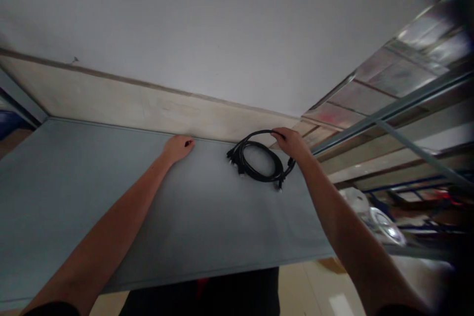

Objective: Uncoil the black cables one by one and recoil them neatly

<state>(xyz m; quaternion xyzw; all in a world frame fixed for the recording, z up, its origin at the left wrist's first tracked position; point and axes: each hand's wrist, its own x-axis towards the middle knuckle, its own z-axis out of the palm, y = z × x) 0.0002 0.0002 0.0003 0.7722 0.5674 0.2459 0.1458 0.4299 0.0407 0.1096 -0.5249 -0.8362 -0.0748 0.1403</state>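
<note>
A loose coil of black cable point(262, 177) lies on the grey shelf point(222, 212) near its back edge. Metal-tipped plugs stick out at the coil's left side and below its right side. My right hand point(291, 143) is closed on a raised loop of the cable at the coil's upper right. To the left, my left hand point(179, 148) is curled into a fist by the shelf's back edge, apart from the coil. A small dark spot shows between its fingers, too small to name.
A pale wall point(185, 34) with a beige tiled strip point(155, 106) rises behind the shelf. Metal rack bars point(400, 103) run along the right. Beyond them are blurred shelves and a shiny round object point(387, 226). Tiled floor point(311, 291) shows below.
</note>
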